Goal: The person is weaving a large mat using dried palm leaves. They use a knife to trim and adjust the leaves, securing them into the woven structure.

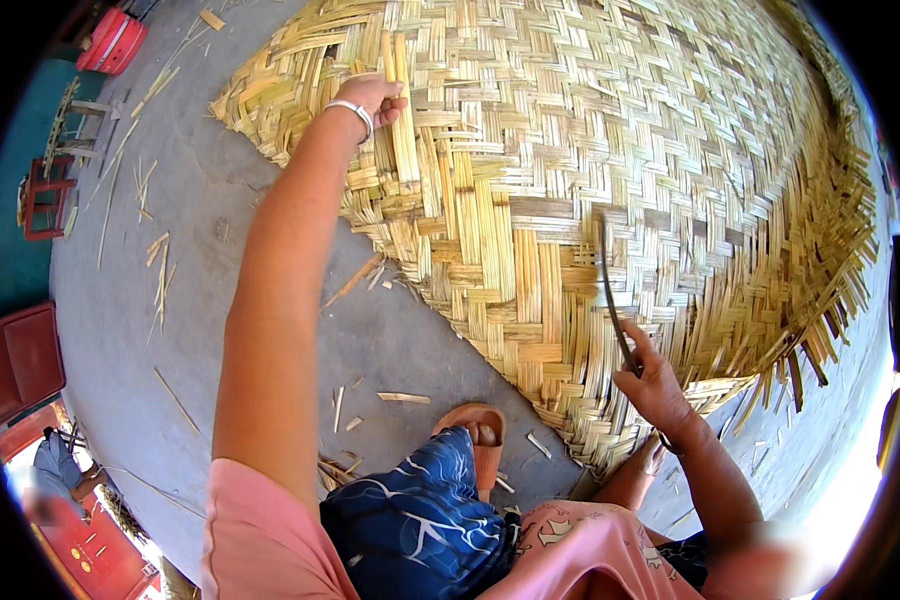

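Observation:
A large woven mat (610,130) of pale yellow and brownish split strips spreads before me. My left hand (375,100), with a white bangle at the wrist, reaches to the mat's far left part. Its fingers are closed on a flat yellow strip (403,130) that lies over the weave. Nearer and to the right, my right hand (655,385) grips a thin, dark, curved blade like a sickle (611,285). The blade points away from me, over the mat, and is slightly blurred. Its handle is mostly hidden in my fist.
Loose strip scraps (162,270) litter the grey floor (210,230). My sandalled foot (480,435) is beside the mat's near edge. Loose strip ends (820,345) stick out at the right. A red container (113,42) and wooden stool (48,198) stand left; a person (60,475) is at lower left.

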Demonstrator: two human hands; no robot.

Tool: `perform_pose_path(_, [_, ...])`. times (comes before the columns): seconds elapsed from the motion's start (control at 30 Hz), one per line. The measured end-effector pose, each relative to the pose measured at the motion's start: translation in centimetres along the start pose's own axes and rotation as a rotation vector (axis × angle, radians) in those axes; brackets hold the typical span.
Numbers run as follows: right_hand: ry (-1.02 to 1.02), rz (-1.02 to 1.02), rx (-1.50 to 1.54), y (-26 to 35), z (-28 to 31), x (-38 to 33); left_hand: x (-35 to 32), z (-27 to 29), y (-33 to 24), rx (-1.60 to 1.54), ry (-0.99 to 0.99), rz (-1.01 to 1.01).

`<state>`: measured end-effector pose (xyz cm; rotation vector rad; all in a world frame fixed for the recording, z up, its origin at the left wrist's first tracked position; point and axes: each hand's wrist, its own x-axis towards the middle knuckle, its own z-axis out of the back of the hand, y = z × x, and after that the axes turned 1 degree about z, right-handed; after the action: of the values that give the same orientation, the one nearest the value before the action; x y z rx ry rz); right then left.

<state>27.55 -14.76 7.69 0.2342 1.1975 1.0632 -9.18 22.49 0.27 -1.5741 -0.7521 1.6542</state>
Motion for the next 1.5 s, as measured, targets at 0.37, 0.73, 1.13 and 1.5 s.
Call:
perform_pose_path(0.37, [-0.017, 0.469, -0.695, 8.3, -1.7, 5.4, -0.6, 0.4, -0.5, 0.156, 0.074, 0.075])
perform_pose_path(0.73, [0.005, 0.475, -1.036, 18.4, -0.9, 15.9, 2.6, -0.3, -4.7, 0.215, 0.018, -0.089])
perform_pose_path(1.13, [0.133, 0.384, -1.003, 20.2, -1.9, 21.0, 3.0, 0.6, -1.0, 0.094, 0.031, -0.194])
perform_pose_path(1.5, [0.235, 0.429, -0.849, 19.5, -3.0, 21.7, -4.0, -1.8, 1.8, 0.161, -0.202, -0.276])
